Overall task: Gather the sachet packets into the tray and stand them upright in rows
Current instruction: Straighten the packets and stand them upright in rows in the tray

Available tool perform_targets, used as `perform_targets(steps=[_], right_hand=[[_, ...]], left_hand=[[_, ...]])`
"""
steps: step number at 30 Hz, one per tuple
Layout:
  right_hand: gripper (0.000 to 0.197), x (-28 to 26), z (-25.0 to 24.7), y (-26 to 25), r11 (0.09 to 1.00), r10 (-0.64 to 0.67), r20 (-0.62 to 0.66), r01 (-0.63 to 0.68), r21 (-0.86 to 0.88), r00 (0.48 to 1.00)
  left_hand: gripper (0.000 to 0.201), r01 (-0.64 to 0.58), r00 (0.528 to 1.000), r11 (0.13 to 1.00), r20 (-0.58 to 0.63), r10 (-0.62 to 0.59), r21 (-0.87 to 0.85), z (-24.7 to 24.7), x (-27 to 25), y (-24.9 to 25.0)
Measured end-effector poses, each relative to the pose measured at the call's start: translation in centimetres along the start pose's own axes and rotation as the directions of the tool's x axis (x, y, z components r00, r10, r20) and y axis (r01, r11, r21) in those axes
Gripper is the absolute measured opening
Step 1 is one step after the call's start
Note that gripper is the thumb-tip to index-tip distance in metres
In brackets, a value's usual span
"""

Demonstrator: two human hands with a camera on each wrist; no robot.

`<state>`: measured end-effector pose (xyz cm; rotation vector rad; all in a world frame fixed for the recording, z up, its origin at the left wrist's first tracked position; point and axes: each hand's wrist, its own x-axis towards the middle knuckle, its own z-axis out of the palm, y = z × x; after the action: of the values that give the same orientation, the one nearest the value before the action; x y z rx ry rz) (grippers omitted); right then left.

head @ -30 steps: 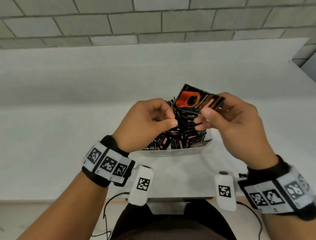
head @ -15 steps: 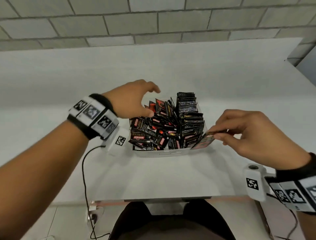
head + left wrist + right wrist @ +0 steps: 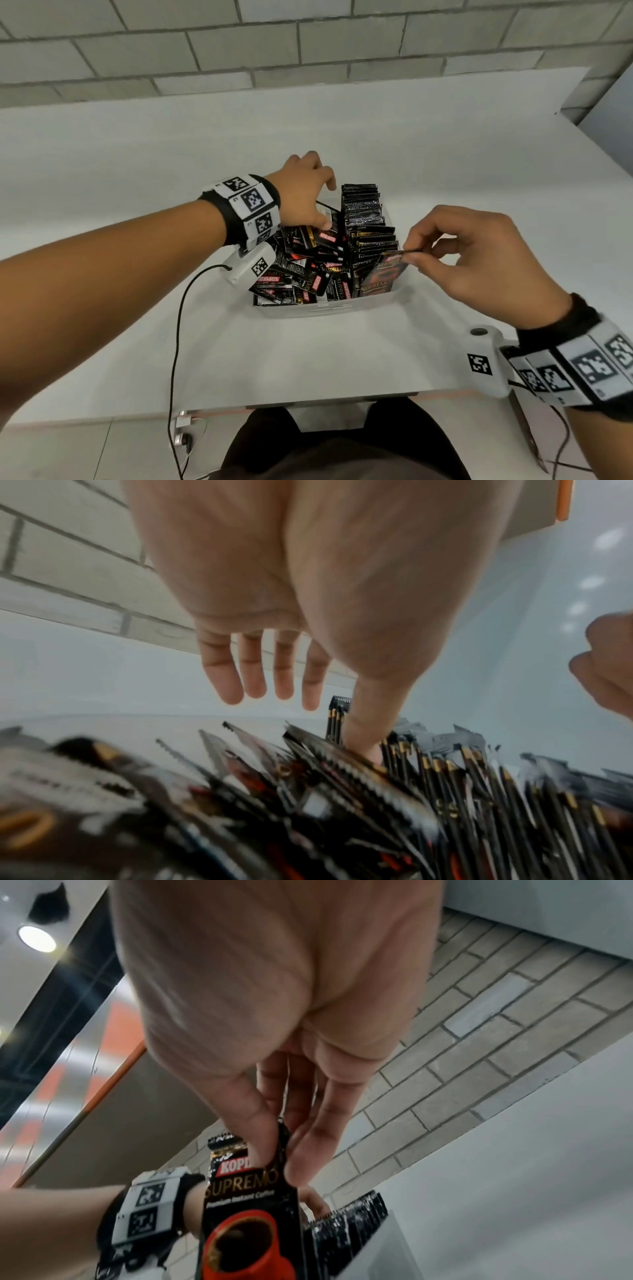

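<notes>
Pinching a black coffee sachet [image 3: 383, 274] by its top edge, the right hand [image 3: 479, 260] holds it at the white tray's [image 3: 329, 308] near-right corner, centre frame.
Left hand [image 3: 301, 192], fingers [image 3: 253, 669] spread, thumb touching loose sachets [image 3: 308, 270] left of an upright row [image 3: 366, 219].

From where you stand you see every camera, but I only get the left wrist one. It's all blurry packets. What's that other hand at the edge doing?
Observer: The right hand pinches one sachet by its top edge.
Operator: Can you read anything on it?
Observer: Yes, the right wrist view shows "SUPREMO" above a red coffee cup.
Operator: Where is it going?
Observer: Seemingly to the near end of the upright row on the right side of the tray.
</notes>
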<state>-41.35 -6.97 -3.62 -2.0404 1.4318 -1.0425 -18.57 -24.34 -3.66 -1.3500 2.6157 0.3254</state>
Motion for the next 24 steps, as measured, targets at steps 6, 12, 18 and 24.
perform_targets(steps=[6,12,18,24], right_hand=[[0.023,-0.2,1.5,0.8,0.987,-0.027,0.160,0.052,-0.153,0.987],[0.043,-0.1,2.9,1.1,0.974,0.054,0.255,0.006,-0.228,0.965],[0.032,0.5,3.4,1.4,0.948,0.056,0.258,0.030,-0.316,0.965],[0.022,0.7,3.4,1.6,0.933,0.117,0.153,-0.056,-0.357,0.981]], left_hand=[[0.091,-0.031,0.996,0.996,0.092,0.024,0.079,0.4,-0.7,0.8],[0.092,-0.059,0.985,0.962,0.173,0.012,0.268,1.6,-0.7,1.9],[0.091,-0.050,0.978,0.959,0.208,-0.010,0.279,2.5,-0.2,2.3],[0.067,-0.040,0.970,0.968,0.243,-0.023,0.247,3.1,-0.5,3.0]])
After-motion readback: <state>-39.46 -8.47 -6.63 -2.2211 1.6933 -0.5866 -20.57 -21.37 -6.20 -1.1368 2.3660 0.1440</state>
